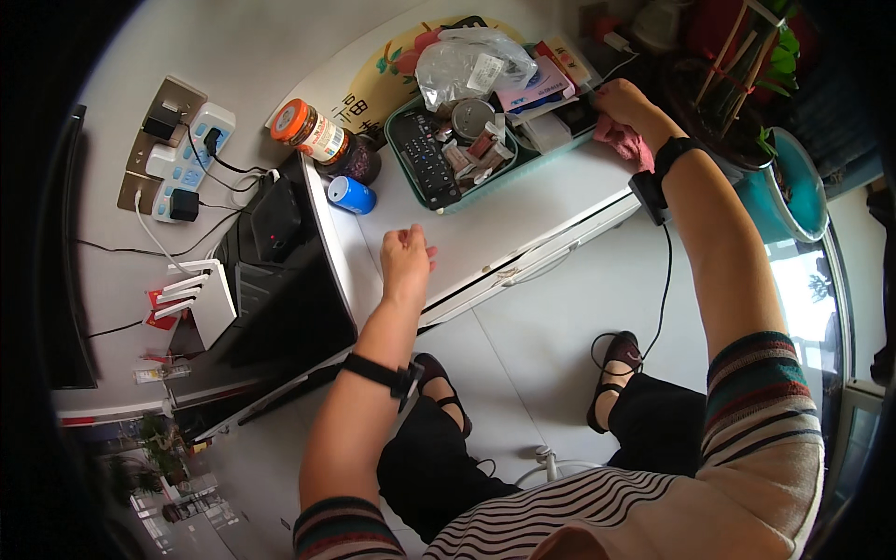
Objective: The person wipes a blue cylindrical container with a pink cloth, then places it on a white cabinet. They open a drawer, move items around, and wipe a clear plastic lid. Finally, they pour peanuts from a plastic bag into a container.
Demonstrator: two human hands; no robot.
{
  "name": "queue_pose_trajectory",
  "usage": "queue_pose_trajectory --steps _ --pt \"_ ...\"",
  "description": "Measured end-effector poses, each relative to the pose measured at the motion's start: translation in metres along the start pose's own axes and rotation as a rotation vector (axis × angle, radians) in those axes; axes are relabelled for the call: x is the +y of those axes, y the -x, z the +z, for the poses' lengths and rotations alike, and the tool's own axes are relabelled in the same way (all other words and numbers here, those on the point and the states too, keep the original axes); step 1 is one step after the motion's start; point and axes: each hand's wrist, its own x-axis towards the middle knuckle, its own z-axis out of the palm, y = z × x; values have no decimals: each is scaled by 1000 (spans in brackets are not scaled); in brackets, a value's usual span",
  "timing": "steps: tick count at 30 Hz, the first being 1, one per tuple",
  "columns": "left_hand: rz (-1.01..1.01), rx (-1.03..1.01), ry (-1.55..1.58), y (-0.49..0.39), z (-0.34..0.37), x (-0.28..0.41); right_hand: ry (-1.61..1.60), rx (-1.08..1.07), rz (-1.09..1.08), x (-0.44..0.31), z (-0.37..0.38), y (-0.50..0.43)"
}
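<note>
My left hand is over the white cabinet top, fingers partly curled, with nothing seen in it. In front of it stands a blue can. At the right end of a green plastic basket, my right hand has its fingers bent over a pink cloth; whether it grips the cloth is hidden. The basket holds a black remote control, a round tin, small packets, a clear plastic bag and a pink-and-blue box.
An orange-lidded glass jar stands by the wall. Further left are a power strip with cables, a black box and a white router. A potted plant and a turquoise bucket stand at the right.
</note>
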Motion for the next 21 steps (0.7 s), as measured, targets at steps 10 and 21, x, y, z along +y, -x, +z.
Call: queue_pose_trajectory --steps 10,21 --pt "-123 -73 245 -62 18 7 -99 55 92 -1 7 31" --pt "-6 -53 186 -40 22 4 -172 191 110 -9 8 79"
